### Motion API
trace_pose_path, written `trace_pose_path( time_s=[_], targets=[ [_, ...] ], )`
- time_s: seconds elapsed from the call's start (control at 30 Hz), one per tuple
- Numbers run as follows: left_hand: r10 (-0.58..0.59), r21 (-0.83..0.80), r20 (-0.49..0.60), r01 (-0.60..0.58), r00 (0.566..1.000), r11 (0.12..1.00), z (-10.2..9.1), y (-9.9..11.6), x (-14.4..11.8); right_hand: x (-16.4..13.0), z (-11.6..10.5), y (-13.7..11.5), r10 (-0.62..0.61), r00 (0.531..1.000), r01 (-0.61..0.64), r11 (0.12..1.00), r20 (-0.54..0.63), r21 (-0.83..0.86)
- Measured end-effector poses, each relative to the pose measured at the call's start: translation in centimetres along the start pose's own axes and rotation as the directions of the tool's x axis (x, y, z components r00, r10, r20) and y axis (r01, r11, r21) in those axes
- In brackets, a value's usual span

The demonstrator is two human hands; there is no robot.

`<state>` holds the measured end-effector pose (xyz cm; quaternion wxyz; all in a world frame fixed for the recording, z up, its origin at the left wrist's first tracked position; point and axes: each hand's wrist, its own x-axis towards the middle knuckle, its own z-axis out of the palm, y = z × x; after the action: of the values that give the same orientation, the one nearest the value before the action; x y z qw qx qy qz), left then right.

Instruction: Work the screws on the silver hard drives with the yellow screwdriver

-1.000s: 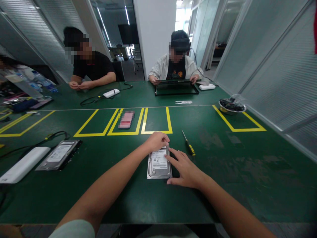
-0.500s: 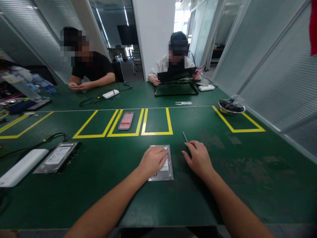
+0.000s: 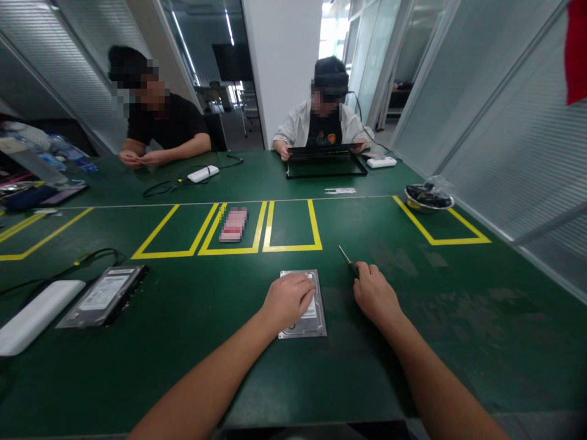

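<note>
A silver hard drive (image 3: 316,327) lies flat on the green table in front of me. My left hand (image 3: 290,297) rests over its upper left part, fingers together and bent down on it, hiding much of its label. To the right of the drive, my right hand (image 3: 373,287) is closed round the dark handle of a screwdriver (image 3: 347,256). The screwdriver's thin metal shaft points away and to the left, low over the table, apart from the drive.
Another hard drive (image 3: 103,296) and a white power bank (image 3: 39,315) with a cable lie at left. Yellow tape frames one pink blurred item (image 3: 233,224). A bowl of dark parts (image 3: 428,197) stands far right. Opposite, one person holds a black frame (image 3: 326,164); another sits left.
My right hand has moved onto the screwdriver's handle and closed round it. My left hand stays on the hard drive. The person opposite has lowered a black panel.
</note>
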<state>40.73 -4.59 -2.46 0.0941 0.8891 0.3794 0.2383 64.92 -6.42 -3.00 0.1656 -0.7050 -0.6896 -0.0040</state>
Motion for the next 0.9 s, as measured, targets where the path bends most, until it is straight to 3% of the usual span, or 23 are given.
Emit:
trace_pose_path(
  time_s=[0.17,0.23,0.37,0.47,0.57,0.67,0.9],
  targets=[
    [-0.046,0.065,0.035,0.044,0.998,0.997,-0.2,0.3,0.5,1.0,-1.4,1.1,0.02,0.993,-0.007,0.994,-0.118,0.109],
    [-0.055,0.088,0.032,0.052,0.998,0.995,-0.1,0.3,0.7,1.5,-2.5,1.3,0.053,0.972,0.002,0.973,-0.231,0.231],
    [-0.059,0.136,0.022,0.055,0.998,0.989,0.2,0.4,0.9,2.3,-5.6,0.5,0.169,0.928,0.036,0.846,-0.331,0.532],
    [-0.055,0.149,0.019,0.052,0.998,0.988,0.2,0.4,0.9,2.9,-8.2,-1.1,0.143,0.941,0.123,0.699,-0.307,0.704],
    [-0.043,0.136,0.025,0.04,0.999,0.99,0.1,0.5,0.9,3.6,-10.1,-2.9,0.098,0.944,0.192,0.614,-0.315,0.766],
    [-0.03,0.113,0.017,0.028,0.999,0.993,0.0,0.5,0.9,4.2,-11.0,-4.5,0.011,0.937,0.27,0.611,-0.35,0.744],
    [-0.025,0.069,-0.037,0.028,0.999,0.997,0.0,0.6,1.1,5.0,-10.8,-6.8,-0.215,0.913,0.375,0.777,-0.347,0.506]
  ],
)
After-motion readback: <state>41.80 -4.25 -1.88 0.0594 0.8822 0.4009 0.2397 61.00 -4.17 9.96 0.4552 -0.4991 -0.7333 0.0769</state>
